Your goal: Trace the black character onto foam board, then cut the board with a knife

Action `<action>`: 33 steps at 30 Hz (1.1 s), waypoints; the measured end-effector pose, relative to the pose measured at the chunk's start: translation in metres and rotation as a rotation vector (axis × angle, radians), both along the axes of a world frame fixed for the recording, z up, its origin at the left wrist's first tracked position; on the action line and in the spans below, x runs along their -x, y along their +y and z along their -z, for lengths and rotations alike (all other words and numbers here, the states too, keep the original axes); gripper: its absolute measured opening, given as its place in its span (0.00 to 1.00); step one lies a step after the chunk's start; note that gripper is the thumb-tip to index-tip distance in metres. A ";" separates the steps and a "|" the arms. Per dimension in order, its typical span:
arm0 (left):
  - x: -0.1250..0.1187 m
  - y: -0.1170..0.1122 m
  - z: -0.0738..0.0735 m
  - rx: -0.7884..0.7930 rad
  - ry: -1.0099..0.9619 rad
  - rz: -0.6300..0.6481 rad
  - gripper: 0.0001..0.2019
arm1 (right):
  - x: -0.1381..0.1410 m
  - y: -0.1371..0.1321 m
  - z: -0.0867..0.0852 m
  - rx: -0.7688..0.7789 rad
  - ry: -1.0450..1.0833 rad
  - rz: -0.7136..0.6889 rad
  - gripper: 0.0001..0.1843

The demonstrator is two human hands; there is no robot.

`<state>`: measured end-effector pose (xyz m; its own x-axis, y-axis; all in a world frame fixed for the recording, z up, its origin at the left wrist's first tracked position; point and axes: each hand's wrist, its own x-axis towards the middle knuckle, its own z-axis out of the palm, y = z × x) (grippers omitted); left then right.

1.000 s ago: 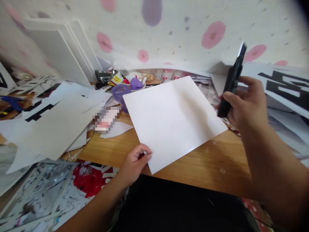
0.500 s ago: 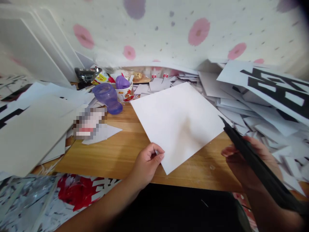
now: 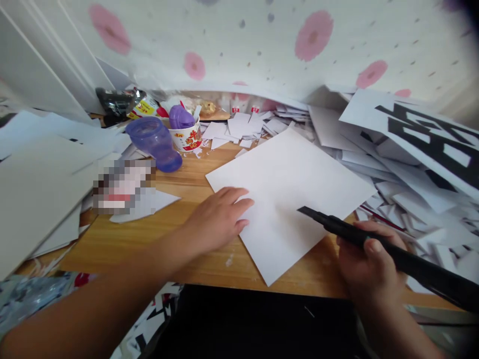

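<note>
A plain white square sheet (image 3: 288,174), thick like foam board, lies turned cornerwise on the wooden table (image 3: 134,254). My left hand (image 3: 220,214) rests at its left edge, palm down, the fingers stretched out over the surface and not gripping. In my right hand (image 3: 374,269) is a long black utility knife (image 3: 344,230), the fingers wrapped round its body. Its dark blade points left, over the right half of the sheet. Whether the tip touches the sheet I cannot tell.
Loose white offcuts (image 3: 430,209) pile up on the right, under a sheet with black lettering (image 3: 422,134). A purple boot-shaped cup (image 3: 155,142) and a paper tub (image 3: 187,137) stand at the back left. Large white boards (image 3: 33,199) lie on the left.
My left hand has let go of the sheet's edge and spread over it, further up. The knife has moved left over the sheet. The sheet has shifted slightly, and the view has tilted.
</note>
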<state>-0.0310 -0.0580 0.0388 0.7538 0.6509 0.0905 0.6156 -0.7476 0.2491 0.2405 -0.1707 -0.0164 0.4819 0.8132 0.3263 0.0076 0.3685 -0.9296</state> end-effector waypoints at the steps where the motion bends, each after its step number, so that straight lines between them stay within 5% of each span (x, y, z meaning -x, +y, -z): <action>1: -0.005 0.010 0.001 0.000 0.076 0.039 0.23 | 0.002 0.000 -0.002 -0.005 0.011 -0.026 0.18; 5: -0.017 0.038 0.015 0.099 0.234 0.143 0.42 | 0.004 0.010 -0.003 -0.149 -0.039 0.111 0.24; 8: -0.015 0.043 0.024 0.160 0.257 0.149 0.44 | -0.005 0.026 -0.001 -0.167 -0.003 0.273 0.22; 14: 0.009 0.050 0.009 0.089 0.198 0.152 0.35 | 0.007 0.042 -0.009 0.039 0.279 0.128 0.18; 19: 0.049 0.075 -0.016 -0.121 -0.059 -0.126 0.33 | 0.059 0.025 -0.005 0.114 0.304 -0.064 0.18; 23: 0.079 0.087 -0.017 0.014 0.185 -0.134 0.41 | 0.070 0.020 -0.001 0.128 0.380 -0.078 0.16; 26: 0.093 0.074 -0.011 0.014 0.281 -0.166 0.39 | 0.058 0.025 -0.006 0.167 0.304 -0.108 0.16; 33: 0.091 0.017 0.012 0.257 0.416 -0.143 0.42 | 0.026 0.012 -0.008 0.197 -0.253 -0.281 0.23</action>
